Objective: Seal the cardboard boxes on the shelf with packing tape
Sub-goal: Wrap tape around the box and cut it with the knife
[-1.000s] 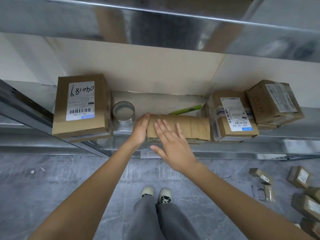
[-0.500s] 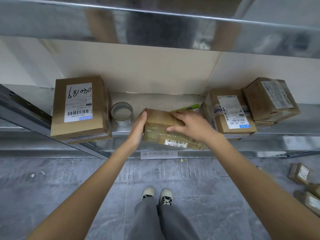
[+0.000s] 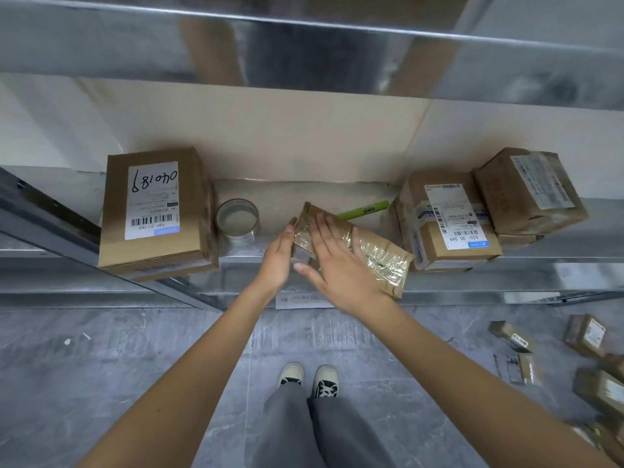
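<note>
shelf [image 3: 337, 194]: shiny metal | box [image 3: 374, 255]: brown cardboard, glossy crinkled tape | floor [image 3: 101, 366]: matt grey stone

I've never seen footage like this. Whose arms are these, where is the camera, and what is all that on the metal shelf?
There is no robot: a person wears one camera on the head, looking down past their own arms to their shoes. The left hand steadies one end of a small tape-wrapped cardboard box at the front of the metal shelf, while the right hand lies flat on top, fingers straight. Also on the shelf: a roll of clear tape, a green marker, a large labelled box on the left and more boxes on the right.
</note>
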`<control>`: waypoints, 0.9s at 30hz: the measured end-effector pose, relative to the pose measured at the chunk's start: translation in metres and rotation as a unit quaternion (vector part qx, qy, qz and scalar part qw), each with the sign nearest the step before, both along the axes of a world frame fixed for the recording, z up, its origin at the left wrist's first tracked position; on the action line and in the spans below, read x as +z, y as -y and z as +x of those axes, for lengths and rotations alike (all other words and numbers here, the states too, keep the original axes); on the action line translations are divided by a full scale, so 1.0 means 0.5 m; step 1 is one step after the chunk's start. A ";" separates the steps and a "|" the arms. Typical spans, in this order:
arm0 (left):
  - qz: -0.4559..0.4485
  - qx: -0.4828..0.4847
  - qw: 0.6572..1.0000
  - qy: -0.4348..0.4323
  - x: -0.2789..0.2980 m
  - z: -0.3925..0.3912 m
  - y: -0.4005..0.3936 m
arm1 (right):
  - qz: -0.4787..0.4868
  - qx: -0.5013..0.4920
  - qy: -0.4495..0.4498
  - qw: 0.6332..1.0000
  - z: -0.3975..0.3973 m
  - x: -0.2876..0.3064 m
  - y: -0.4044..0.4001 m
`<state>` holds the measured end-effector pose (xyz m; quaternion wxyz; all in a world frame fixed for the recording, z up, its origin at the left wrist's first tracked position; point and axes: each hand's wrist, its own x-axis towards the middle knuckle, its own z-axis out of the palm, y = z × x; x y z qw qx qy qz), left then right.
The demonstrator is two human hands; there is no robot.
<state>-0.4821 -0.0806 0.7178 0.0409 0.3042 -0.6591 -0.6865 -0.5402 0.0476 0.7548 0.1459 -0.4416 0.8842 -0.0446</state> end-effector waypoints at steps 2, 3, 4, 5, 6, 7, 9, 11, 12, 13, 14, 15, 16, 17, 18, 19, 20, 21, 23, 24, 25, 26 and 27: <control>0.006 0.005 1.000 0.008 0.004 -0.001 0.000 | -0.002 0.007 0.004 1.000 0.020 -0.006 -0.017; 0.001 0.009 1.000 0.012 0.005 -0.002 0.000 | -0.010 0.021 0.006 1.000 0.027 -0.005 -0.027; -0.005 0.008 1.000 0.017 0.004 -0.003 -0.001 | -0.019 0.040 0.003 0.999 0.034 -0.003 -0.041; -0.007 0.007 1.000 0.021 0.002 -0.006 0.001 | -0.031 0.051 -0.004 0.998 0.040 -0.005 -0.057; -0.009 0.008 1.000 0.027 -0.001 -0.007 0.004 | -0.054 0.040 -0.009 0.998 0.046 -0.009 -0.076; -0.009 0.011 0.999 0.031 -0.003 -0.008 0.007 | -0.095 -0.002 -0.008 0.995 0.052 -0.013 -0.099; -0.007 0.018 0.999 0.034 -0.003 -0.009 0.006 | -0.215 -0.170 0.008 0.962 0.065 -0.020 -0.148; -0.010 0.016 0.999 0.027 0.004 -0.009 0.000 | -0.309 -0.340 0.031 0.888 0.078 -0.021 -0.179; -0.015 0.013 1.000 0.019 0.010 -0.010 -0.004 | -0.352 -0.403 0.078 0.841 0.082 -0.016 -0.179; -0.024 0.012 1.000 0.011 0.017 -0.010 -0.008 | -0.395 -0.455 0.153 0.783 0.081 -0.009 -0.169; -0.030 0.012 0.999 0.007 0.021 -0.011 -0.010 | -0.433 -0.498 0.229 0.716 0.078 -0.003 -0.154; -0.034 0.015 0.999 0.003 0.022 -0.013 -0.010 | -0.458 -0.528 0.280 0.658 0.071 0.002 -0.139; -0.037 0.019 0.999 0.004 0.024 -0.015 -0.008 | -0.473 -0.544 0.296 0.627 0.063 0.006 -0.127; -0.038 0.023 0.999 0.007 0.025 -0.015 -0.007 | -0.480 -0.552 0.290 0.618 0.055 0.006 -0.119; -0.036 0.028 0.999 0.018 0.026 -0.014 -0.005 | -0.485 -0.555 0.280 0.614 0.048 0.005 -0.116; -0.033 0.033 0.999 0.026 0.030 -0.012 -0.005 | -0.491 -0.555 0.275 0.613 0.042 0.006 -0.115; -0.031 0.040 0.998 0.032 0.035 -0.009 -0.005 | -0.493 -0.552 0.271 0.615 0.038 0.008 -0.117; -0.035 0.046 0.998 0.033 0.042 -0.004 -0.007 | -0.495 -0.546 0.269 0.620 0.035 0.012 -0.119; -0.042 0.065 0.996 0.042 0.058 0.008 -0.015 | -0.495 -0.531 0.266 0.634 0.032 0.025 -0.123; -0.047 0.078 0.995 0.046 0.067 0.016 -0.020 | -0.494 -0.520 0.264 0.645 0.031 0.032 -0.125; -0.053 0.091 0.993 0.045 0.078 0.025 -0.025 | -0.493 -0.510 0.264 0.653 0.030 0.040 -0.127; -0.060 0.103 0.992 0.040 0.090 0.036 -0.031 | -0.495 -0.500 0.265 0.659 0.030 0.049 -0.127; -0.065 0.115 0.991 0.034 0.104 0.046 -0.039 | -0.501 -0.489 0.268 0.661 0.031 0.058 -0.128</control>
